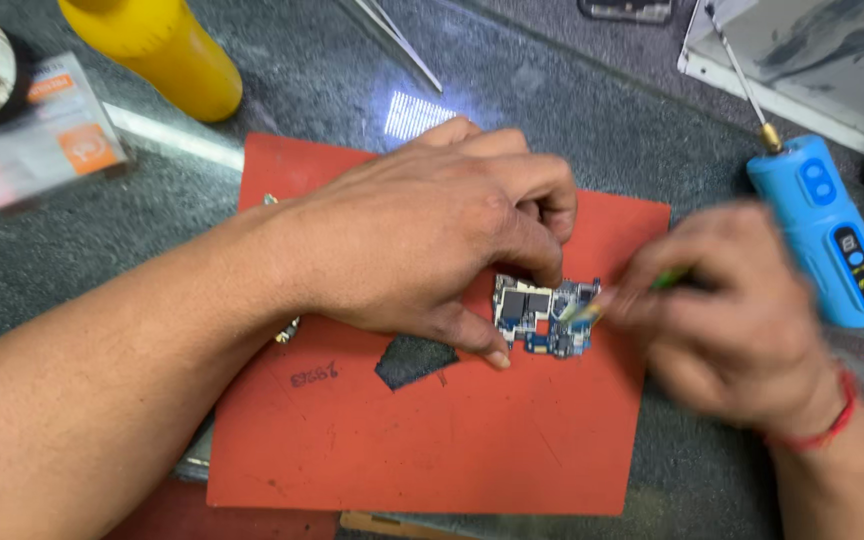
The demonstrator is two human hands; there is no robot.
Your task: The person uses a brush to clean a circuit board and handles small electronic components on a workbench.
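Observation:
A small blue circuit board with silver shields lies on a red mat. My left hand reaches across the mat and pins the board down, thumb at its lower left corner and fingers on its top edge. My right hand is blurred by motion and grips a thin green-handled tool, whose tip touches the board's right side. A red thread circles my right wrist.
A blue electric screwdriver lies right of the mat. A yellow bottle stands at the top left beside a clear packet. Tweezers and a grey tray lie at the top. The mat has a torn hole.

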